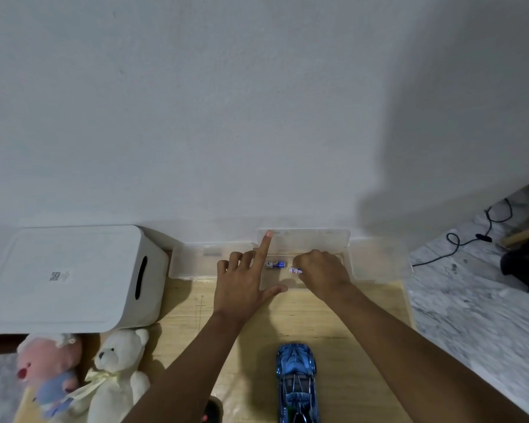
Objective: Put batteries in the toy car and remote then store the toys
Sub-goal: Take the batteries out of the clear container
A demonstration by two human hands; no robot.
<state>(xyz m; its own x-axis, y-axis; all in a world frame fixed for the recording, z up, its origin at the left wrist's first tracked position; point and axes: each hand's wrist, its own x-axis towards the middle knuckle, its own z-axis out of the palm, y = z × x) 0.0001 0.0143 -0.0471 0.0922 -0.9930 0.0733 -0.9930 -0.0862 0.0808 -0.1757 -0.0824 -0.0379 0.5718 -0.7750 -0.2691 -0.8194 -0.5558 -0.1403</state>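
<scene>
A room in a home: a pale wooden table (333, 325) is standing against a plain white painted wall (226, 102). A white plush teddy bear (116, 374) and a pink and blue plush toy (48, 372) are lying beside a white plastic lidded storage box (68, 279). A black cable (471, 236) is trailing across grey marble-patterned flooring (477, 315).

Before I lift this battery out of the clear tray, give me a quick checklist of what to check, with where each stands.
1. Right hand grips the white battery: ok, fingertips closed on it.
2. Left hand steadies the clear tray: ok, resting on its edge.
3. Spare blue battery in the tray: ok.
4. Toy car within reach: ok, on the wooden board.
5. Car's battery compartment open: cannot tell.
6. Remote in sight: not ok.
</scene>
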